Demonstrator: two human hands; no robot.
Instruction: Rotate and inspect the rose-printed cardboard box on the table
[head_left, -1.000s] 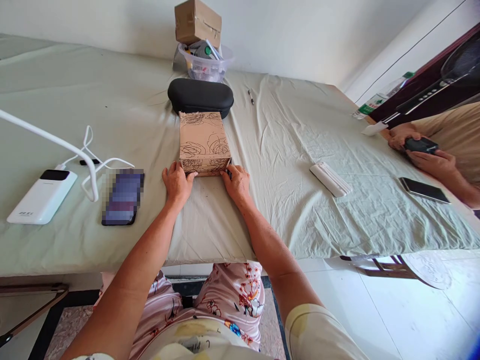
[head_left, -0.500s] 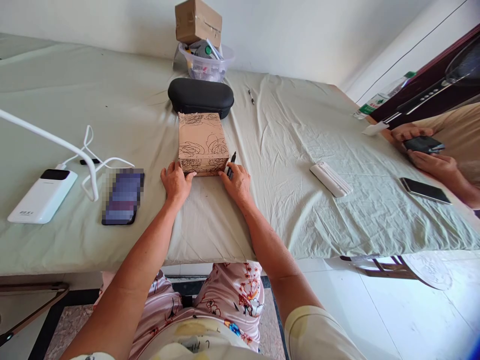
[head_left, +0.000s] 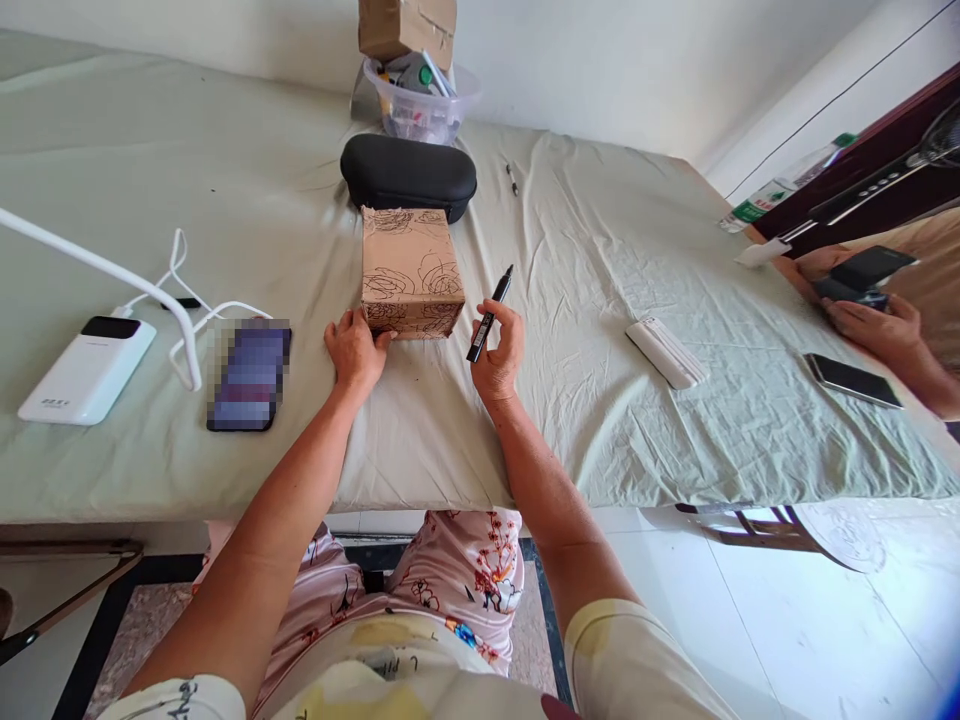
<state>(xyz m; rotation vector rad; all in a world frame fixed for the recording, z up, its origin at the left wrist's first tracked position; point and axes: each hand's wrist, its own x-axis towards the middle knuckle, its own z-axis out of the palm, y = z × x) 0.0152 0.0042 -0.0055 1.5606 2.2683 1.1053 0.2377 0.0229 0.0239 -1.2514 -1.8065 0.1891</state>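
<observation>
A small brown cardboard box (head_left: 409,250) with black scribbled loops on its top and front sits on the cloth-covered table. My left hand (head_left: 356,352) grips its front left corner, the thumb pressed along the front face. To the right of the box, my right hand (head_left: 500,352) is apart from it. Its fingers are closed round a black marker pen (head_left: 490,317), which slants with its narrow end away from me. Directly behind the box lies a black hard case (head_left: 409,172).
A power bank (head_left: 88,372), a phone (head_left: 249,378) and a white lamp arm (head_left: 97,258) are at left. At the back are a plastic basin (head_left: 427,118) and a pen (head_left: 512,180). A white case (head_left: 666,352) and another phone (head_left: 853,380) lie right, near another person's hands (head_left: 874,325).
My right hand has left the box's front right corner, moving right and lifting the marker pen. My left hand stays on the box. The other person's dark object now has a raised flap.
</observation>
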